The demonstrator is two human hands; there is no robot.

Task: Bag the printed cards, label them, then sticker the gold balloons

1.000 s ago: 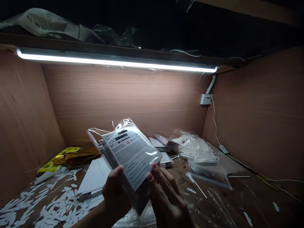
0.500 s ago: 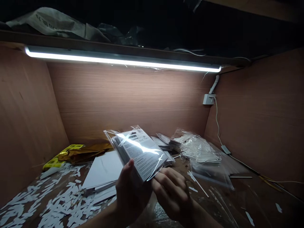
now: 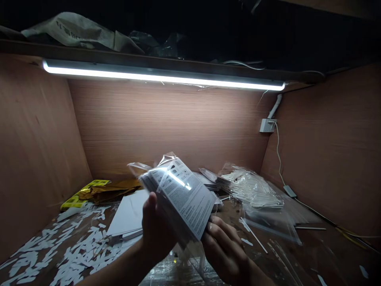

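Observation:
A stack of printed cards in a clear plastic bag (image 3: 186, 198) is held up in front of me, tilted, its text side facing me and catching the lamp's glare. Loose clear film stands off its top left corner and hangs from its lower end. My left hand (image 3: 157, 226) grips the left edge, thumb up along the side. Against the lower right edge lies my right hand (image 3: 224, 246), its fingers bent and pressed to the bag; the fingertips are partly hidden behind it. White card sheets (image 3: 127, 214) lie just left of the left hand.
Paper scraps (image 3: 80, 254) litter the left side, near a yellow packet (image 3: 86, 194). Behind on the right are a bag of white sticks (image 3: 253, 186), more bagged cards (image 3: 208, 180) and loose sticks. A cable (image 3: 279, 155) runs down the right wall; a tube lamp (image 3: 163, 77) hangs above.
The bagged stack has tipped further, and its glare has shrunk. My right hand has shifted down and right along its edge. More loose film shows below. The whole view has moved slightly.

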